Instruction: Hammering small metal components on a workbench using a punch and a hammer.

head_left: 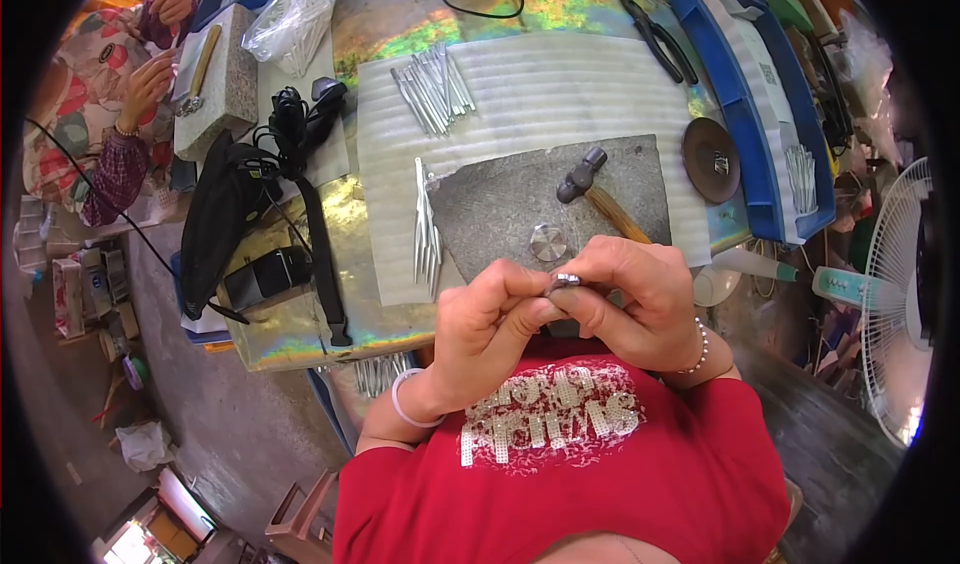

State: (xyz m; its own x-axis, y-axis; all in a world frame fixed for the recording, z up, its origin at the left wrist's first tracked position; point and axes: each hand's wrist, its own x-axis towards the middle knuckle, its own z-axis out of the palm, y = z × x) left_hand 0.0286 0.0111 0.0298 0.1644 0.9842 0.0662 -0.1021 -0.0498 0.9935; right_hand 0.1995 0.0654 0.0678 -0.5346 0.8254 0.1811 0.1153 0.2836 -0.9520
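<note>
My left hand [497, 316] and my right hand [630, 299] meet over the near edge of the work surface. Both pinch a small shiny metal piece [566, 280] between thumbs and forefingers; most of it is hidden by the fingertips. Just beyond them, a round polished metal disc [547, 242] rests on a grey stone slab [490, 199]. A hammer [598, 192] with a wooden handle lies on the slab too, its dark head pointing away from me and its handle toward my right hand. Left of the slab lies a group of slim metal rods [427, 229].
More rods [434, 89] lie on white foam sheeting [540, 74]. Pliers [657, 39], a brown disc [711, 160] and a blue tray [722, 94] are at right, near a fan [897, 294]. A black bag [225, 219] lies left. Another person's hand [150, 89] is beside a stone block [220, 104].
</note>
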